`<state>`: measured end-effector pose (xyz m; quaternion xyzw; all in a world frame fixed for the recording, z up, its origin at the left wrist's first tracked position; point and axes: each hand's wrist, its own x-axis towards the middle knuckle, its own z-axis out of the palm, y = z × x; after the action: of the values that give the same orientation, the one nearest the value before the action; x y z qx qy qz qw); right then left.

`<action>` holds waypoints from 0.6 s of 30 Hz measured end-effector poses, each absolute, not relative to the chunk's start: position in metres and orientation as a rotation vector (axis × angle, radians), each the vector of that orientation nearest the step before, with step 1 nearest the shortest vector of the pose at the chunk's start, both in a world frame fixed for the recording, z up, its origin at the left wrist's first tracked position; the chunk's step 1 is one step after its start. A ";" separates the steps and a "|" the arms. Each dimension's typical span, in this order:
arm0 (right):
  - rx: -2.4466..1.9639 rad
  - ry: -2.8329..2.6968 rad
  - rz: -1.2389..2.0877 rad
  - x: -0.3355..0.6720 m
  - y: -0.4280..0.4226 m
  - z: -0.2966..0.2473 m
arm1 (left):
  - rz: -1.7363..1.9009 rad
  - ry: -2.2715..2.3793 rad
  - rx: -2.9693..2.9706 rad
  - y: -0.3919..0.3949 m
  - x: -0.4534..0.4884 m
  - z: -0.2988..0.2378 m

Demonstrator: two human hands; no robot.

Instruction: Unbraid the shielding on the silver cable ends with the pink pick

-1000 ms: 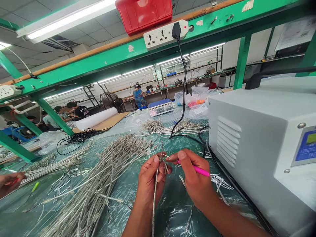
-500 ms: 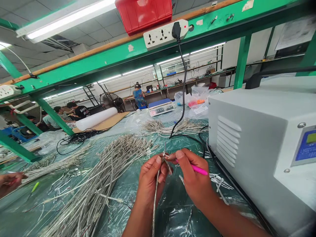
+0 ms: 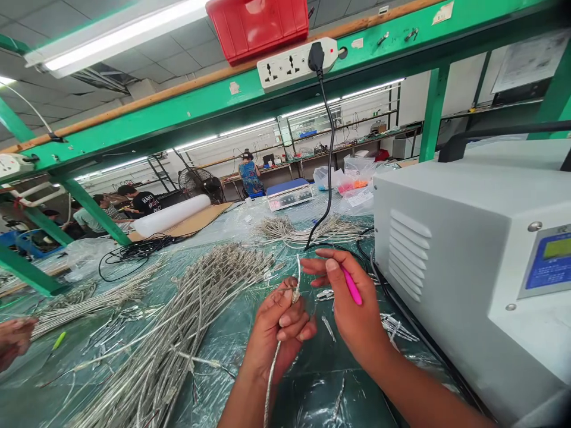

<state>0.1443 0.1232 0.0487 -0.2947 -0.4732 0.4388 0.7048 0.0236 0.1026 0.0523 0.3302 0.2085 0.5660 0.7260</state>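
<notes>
Head camera, looking down at the bench: the person's left hand (image 3: 279,330) is closed around a braided metal cable (image 3: 271,380), whose frayed end (image 3: 295,285) sticks up past the thumb and forefinger. The right hand (image 3: 352,303) is partly closed, gripping a pink pen-like stick (image 3: 352,285) against the palm, while its first two fingers (image 3: 314,264) reach out just beside the cable end without clearly touching it. Below the hands, small metal-tipped wire pieces (image 3: 397,327) lie on a clear plastic sheet (image 3: 339,398) covering a green bench top. A large heap of braided cables (image 3: 178,321) lies to the left of the hands, and a grey machine (image 3: 446,255) with side vents and a blue display panel (image 3: 546,258) stands to the right. At the left edge, a co-worker's hand (image 3: 13,339) rests near a thinner bundle of cables (image 3: 93,303). Farther along the bench are another cable bundle (image 3: 307,232), a coil of black cable (image 3: 138,246), a digital scale (image 3: 289,195) and plastic bags (image 3: 352,178). A black power cord (image 3: 329,148) drops from a white power strip (image 3: 297,62) on the green shelf frame (image 3: 178,101), with a red box (image 3: 256,24) above. Beyond, a person in a patterned top (image 3: 250,177) sits at a far bench.
</notes>
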 end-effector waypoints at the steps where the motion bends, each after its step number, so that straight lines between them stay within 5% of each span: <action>1: -0.636 -1.088 0.993 0.144 0.123 0.049 | 1.217 0.454 0.722 0.102 0.023 0.053; 18: -0.541 -1.175 1.131 0.145 0.125 0.048 | 1.256 0.454 0.768 0.103 0.023 0.053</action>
<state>0.1450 0.1250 0.0484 -0.2386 -0.5177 0.4985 0.6531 0.0228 0.1032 0.0527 0.3472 0.2054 0.5677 0.7176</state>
